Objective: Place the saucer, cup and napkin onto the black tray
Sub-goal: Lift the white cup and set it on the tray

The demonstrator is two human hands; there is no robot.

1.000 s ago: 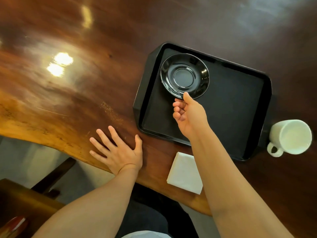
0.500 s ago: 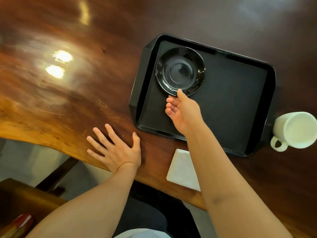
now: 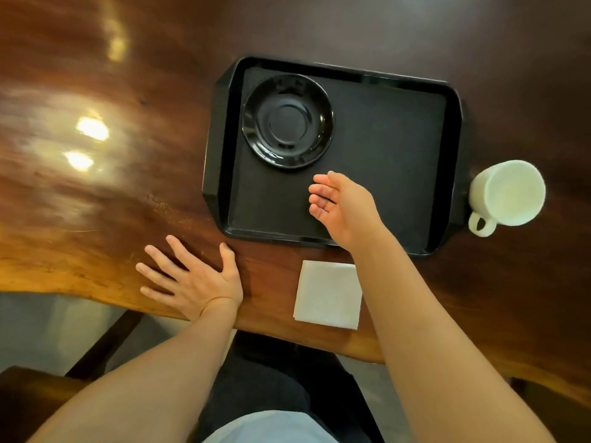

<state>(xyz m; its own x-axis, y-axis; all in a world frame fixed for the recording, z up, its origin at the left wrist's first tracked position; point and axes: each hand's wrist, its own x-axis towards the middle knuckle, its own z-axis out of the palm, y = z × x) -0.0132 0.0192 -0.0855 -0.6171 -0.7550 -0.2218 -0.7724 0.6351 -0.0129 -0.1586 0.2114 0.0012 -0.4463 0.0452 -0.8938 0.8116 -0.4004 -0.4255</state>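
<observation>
The black saucer (image 3: 287, 120) lies flat in the far left corner of the black tray (image 3: 383, 148). My right hand (image 3: 343, 207) hovers over the tray's near part, just below the saucer and clear of it, fingers loosely apart and holding nothing. The white cup (image 3: 507, 194) stands on the table against the tray's right edge, its handle toward me. A folded white napkin (image 3: 327, 294) rests on the table in front of the tray, beside my right forearm. My left hand (image 3: 192, 279) is spread flat on the table near its front edge, left of the tray.
The dark wooden table (image 3: 112, 155) has a wavy front edge close to my body. A wooden chair or bench (image 3: 38, 394) shows below the table at the lower left.
My right hand has let go of the saucer and drawn back toward me and to the right. The saucer now rests alone on the tray. My left hand stays flat.
</observation>
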